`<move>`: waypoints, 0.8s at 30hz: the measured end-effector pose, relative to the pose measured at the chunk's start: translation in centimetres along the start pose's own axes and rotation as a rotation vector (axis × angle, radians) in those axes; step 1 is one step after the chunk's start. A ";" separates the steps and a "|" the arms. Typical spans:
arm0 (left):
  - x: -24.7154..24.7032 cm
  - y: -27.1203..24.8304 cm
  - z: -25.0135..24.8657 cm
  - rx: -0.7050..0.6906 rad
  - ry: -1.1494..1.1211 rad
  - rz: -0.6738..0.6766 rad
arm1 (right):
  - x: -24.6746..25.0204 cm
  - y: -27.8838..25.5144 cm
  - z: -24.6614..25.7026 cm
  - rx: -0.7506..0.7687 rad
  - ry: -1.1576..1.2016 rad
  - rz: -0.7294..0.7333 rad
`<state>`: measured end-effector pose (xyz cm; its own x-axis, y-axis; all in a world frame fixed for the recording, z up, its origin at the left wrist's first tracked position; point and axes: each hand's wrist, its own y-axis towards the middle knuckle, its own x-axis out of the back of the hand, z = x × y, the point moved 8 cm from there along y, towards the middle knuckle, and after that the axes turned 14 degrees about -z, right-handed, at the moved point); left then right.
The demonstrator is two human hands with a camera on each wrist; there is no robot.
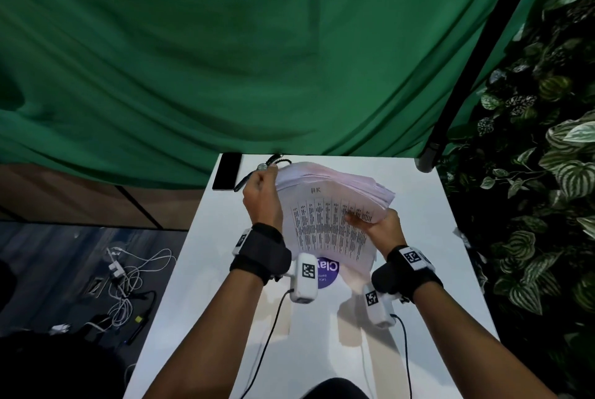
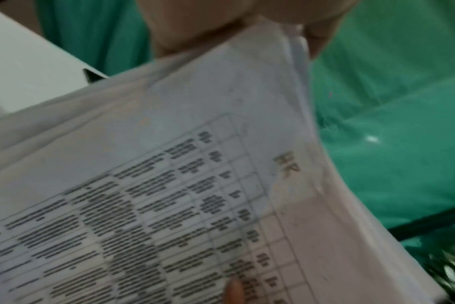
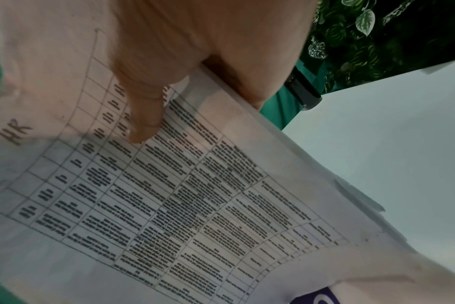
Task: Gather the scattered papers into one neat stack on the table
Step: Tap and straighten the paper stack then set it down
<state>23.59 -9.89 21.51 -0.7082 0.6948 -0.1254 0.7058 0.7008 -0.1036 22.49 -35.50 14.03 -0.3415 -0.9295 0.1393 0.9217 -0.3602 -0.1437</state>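
A thick stack of papers (image 1: 325,215) is held tilted above the white table (image 1: 418,237), its top sheet printed with a table and marked "HR". My left hand (image 1: 262,192) grips the stack's far left edge. My right hand (image 1: 375,224) holds the right edge with the thumb pressed on the printed sheet. In the left wrist view the papers (image 2: 169,185) fill the picture, with the left hand (image 2: 221,26) at their top corner. The right wrist view shows the thumb (image 3: 146,115) pressed on the top sheet (image 3: 195,205). The stack's sheet edges fan out unevenly at the far right.
A black phone (image 1: 227,171) and a pen (image 1: 244,181) lie at the table's far left corner, beside a small bracelet-like item (image 1: 273,161). A purple round sticker (image 1: 328,271) shows under the stack. Green cloth hangs behind; plants (image 1: 547,173) stand on the right, cables (image 1: 125,279) on the floor at left.
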 end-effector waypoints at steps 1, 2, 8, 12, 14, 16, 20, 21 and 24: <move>-0.2 0.2 0.1 -0.020 -0.058 0.093 | 0.0 0.2 -0.1 0.004 0.000 0.000; -0.3 0.3 0.6 -0.031 -0.060 0.194 | 0.0 0.4 0.0 0.010 0.000 0.000; 0.3 -0.1 6.1 0.183 0.206 0.408 | -0.7 0.2 0.6 0.042 -0.018 0.146; -0.3 -0.1 4.9 0.147 0.172 0.410 | -0.1 0.4 0.8 0.018 0.059 0.109; 0.0 0.2 4.9 0.172 0.158 0.408 | 0.5 0.5 0.8 -0.013 0.070 0.080; -0.1 -0.2 6.0 0.210 0.218 0.461 | 0.2 0.0 0.9 0.013 0.040 0.117; -0.9 -1.2 4.7 0.142 0.238 0.435 | 0.4 -0.5 2.2 0.077 0.111 0.051; -0.9 -1.1 3.9 0.113 0.220 0.402 | 0.7 -0.5 2.8 0.095 0.135 0.018; -0.5 -1.1 2.8 0.059 0.169 0.337 | 1.0 -0.8 4.0 0.152 0.197 -0.026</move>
<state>23.20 -11.51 18.91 -0.4249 0.9052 0.0022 0.8960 0.4210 -0.1412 22.15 -35.84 18.25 -0.3809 -0.9230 -0.0549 0.9242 -0.3819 0.0087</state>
